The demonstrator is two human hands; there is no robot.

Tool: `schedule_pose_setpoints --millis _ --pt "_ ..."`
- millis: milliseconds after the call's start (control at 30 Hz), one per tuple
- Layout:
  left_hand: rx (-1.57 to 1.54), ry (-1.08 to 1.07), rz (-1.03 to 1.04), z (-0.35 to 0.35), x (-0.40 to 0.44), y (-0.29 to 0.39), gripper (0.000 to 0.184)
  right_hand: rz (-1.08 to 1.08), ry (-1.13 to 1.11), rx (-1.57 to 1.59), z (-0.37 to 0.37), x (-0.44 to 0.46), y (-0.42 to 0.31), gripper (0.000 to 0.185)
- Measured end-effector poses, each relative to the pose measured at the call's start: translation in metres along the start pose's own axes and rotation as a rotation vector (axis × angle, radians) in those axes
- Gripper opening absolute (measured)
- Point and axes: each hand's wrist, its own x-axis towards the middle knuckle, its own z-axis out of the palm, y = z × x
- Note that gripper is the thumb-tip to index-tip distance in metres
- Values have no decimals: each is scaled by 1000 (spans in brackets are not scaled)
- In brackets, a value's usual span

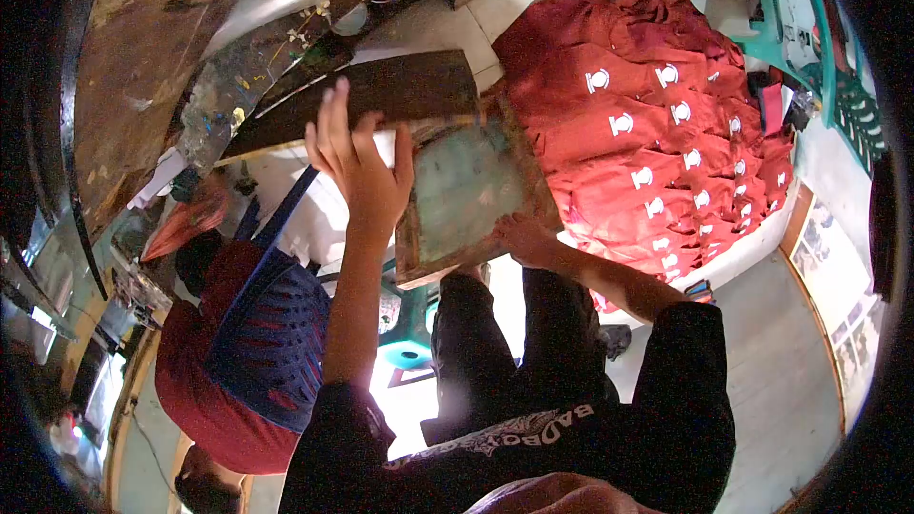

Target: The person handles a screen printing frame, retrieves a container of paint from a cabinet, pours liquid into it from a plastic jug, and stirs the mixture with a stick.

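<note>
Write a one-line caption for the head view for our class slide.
Left hand raised, right hand on a framed panel, beside red fabric bearing white emblems.

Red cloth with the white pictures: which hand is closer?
Right. The right hand is on the wooden frame, close beside the red cloth; the left hand is raised farther away, across the frame.

Left hand [362, 157] raised, right hand [526, 238] on a wood-framed screen [466, 188].
The left hand's fingers [339, 119] are spread; the right touches the near edge. Red cloth [552, 57] with white prints [621, 124] lies rightward; at left, a person in maroon [190, 352] is by a blue plastic chair [271, 343].
</note>
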Motion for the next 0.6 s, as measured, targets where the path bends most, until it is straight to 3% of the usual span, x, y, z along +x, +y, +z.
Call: schedule_pose_setpoints --millis 133,200,300,433,533,600 --pt "-51 -204 -35 -26 -38 -2 35 3 -32 140 -35 -12 -7 52" --pt "-63 -190 -9 -33 -52 -8 35 -26 -82 218 -40 -14 0 57" --pt "-78 -235 46 -43 -65 -11 33 15 -124 371 -38 -14 6 52" --pt "-86 -304 4 -52 -74 -14 34 5 -146 300 -34 -15 7 50" --pt "-70 -308 19 -59 -75 -13 41 198 -123 275 -22 -16 7 49" --pt "-108 -337 19 -63 -77 -12 51 46 116 300 -42 -28 10 52"
